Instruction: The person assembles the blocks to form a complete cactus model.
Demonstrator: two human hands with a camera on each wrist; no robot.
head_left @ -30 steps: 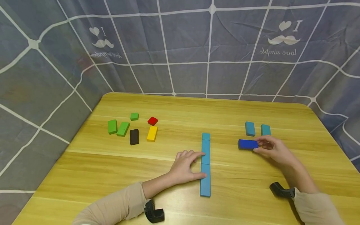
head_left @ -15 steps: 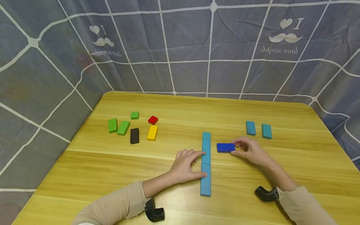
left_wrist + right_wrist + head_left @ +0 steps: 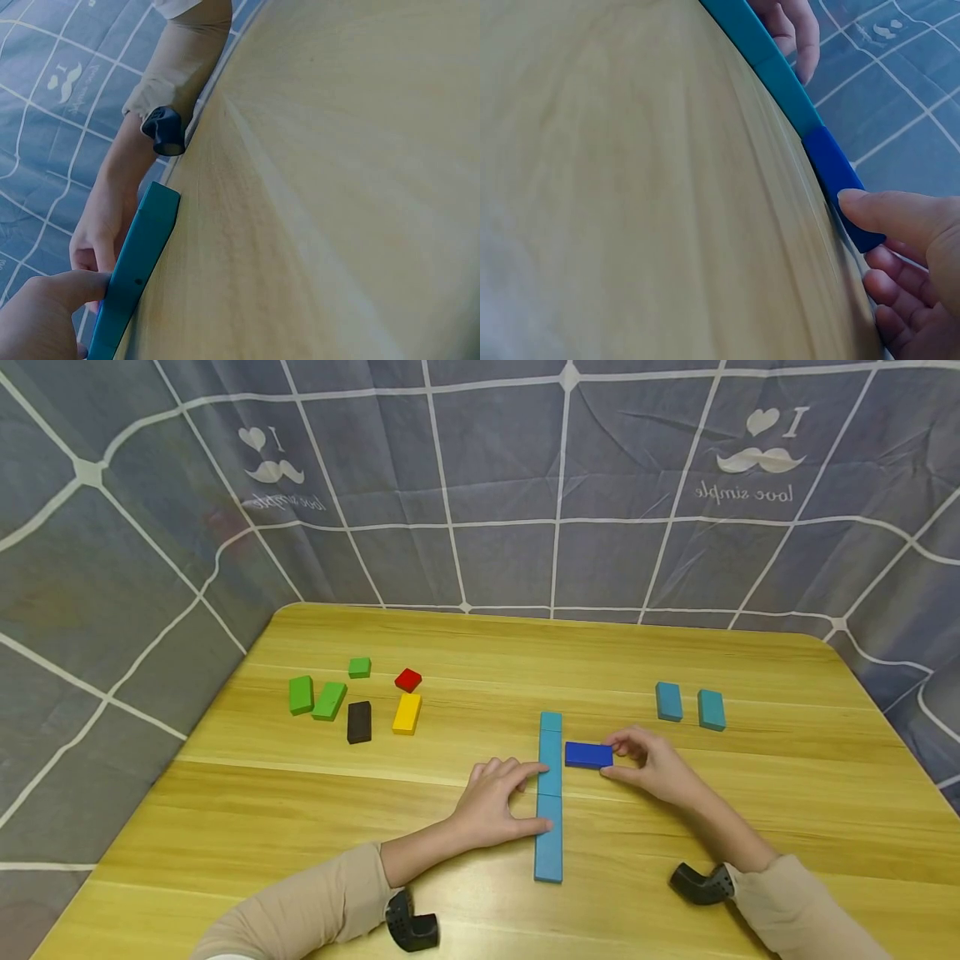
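Observation:
A column of light-blue blocks point(image 3: 550, 852) runs front to back on the table, end to end, with a small one at the far end. The left hand point(image 3: 491, 806) touches its left side and top with thumb and index finger spread; in the left wrist view its thumb lies against the teal block point(image 3: 139, 262). Just right of the column, the right hand point(image 3: 656, 767) pinches the right end of a dark blue block point(image 3: 588, 755) lying crosswise. A narrow strip of table shows between block and column in the head view. The right wrist view shows the thumb on the blue block point(image 3: 840, 180).
Two teal blocks point(image 3: 669, 702) lie at the back right. Toward the back left are several green blocks point(image 3: 329, 702), a black block point(image 3: 359, 722), a yellow block point(image 3: 407, 714) and a red block point(image 3: 408, 680). A grey curtain point(image 3: 502, 568) hangs behind the wooden table point(image 3: 480, 652).
The right hand has moved left with the dark blue block, from near the teal pair to beside the column. Against the column, the left hand has stayed where it was.

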